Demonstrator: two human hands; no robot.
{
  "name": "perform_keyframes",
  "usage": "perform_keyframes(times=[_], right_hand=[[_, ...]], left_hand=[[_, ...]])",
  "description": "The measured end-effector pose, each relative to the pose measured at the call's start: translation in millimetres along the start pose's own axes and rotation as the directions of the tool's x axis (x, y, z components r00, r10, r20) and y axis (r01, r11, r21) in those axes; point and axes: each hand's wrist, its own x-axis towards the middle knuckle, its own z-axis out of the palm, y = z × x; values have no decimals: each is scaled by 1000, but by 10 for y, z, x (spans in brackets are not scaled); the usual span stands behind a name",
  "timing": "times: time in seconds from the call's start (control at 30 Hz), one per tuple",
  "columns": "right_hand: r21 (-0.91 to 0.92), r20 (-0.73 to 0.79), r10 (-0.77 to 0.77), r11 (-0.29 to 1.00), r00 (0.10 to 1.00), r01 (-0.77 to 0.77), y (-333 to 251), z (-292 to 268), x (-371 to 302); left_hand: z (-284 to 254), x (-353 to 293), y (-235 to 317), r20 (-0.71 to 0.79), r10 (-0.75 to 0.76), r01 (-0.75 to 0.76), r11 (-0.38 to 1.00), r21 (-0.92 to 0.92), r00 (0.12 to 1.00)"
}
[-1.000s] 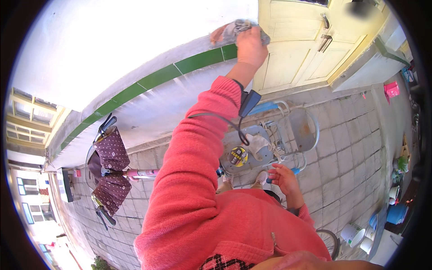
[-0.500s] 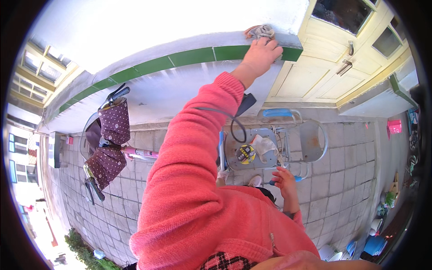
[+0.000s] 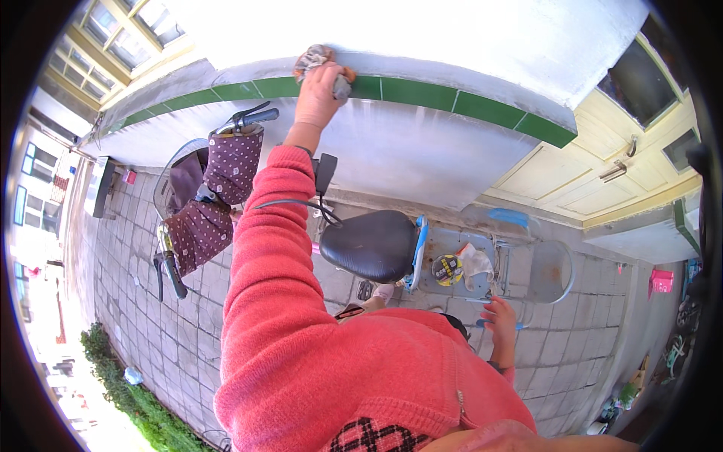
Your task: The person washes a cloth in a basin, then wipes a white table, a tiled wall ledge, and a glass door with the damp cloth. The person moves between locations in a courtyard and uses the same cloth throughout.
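Observation:
My left hand reaches far forward in its pink sleeve, the fingers pressed over a crumpled grey and orange rag. The rag lies on top of a ledge edged in green tile, bunched beyond and beside the fingers. My right hand is low on the right, near a folding chair, with fingers loosely apart and nothing visible in them. On the chair's grey seat sit a round yellow-and-black item and a whitish cloth.
A bike with purple dotted handlebar covers and a black saddle stands below the ledge. A black box with a cable hangs by my left forearm. A cream door and a pink box are to the right.
My left hand and the rag have moved left along the ledge, away from its right end. The view has shifted left too, bringing the saddle into sight. My right hand stays low.

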Motion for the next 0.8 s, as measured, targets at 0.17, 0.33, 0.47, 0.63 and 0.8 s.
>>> perform_keyframes(times=[0.17, 0.33, 0.47, 0.63, 0.8], right_hand=[[-56, -33, -16, 998, 999, 14, 48, 37, 24], [-85, -62, -7, 996, 998, 2, 83, 70, 45], [-123, -94, 19, 992, 995, -30, 86, 111, 65], [-112, -63, 42, 993, 997, -49, 97, 170, 89], [-133, -42, 35, 990, 999, -40, 118, 199, 112]], left_hand=[[-529, -247, -1022, -367, -593, 590, 796, -136, 716], [-1031, -331, -1898, -233, -918, 199, 306, -931, 321], [-799, -171, -1889, -94, -928, 126, 149, -981, 362], [-107, 18, -1149, -189, -966, 153, 216, -964, 177], [287, 119, -404, -181, -970, 329, 227, -917, 165]])
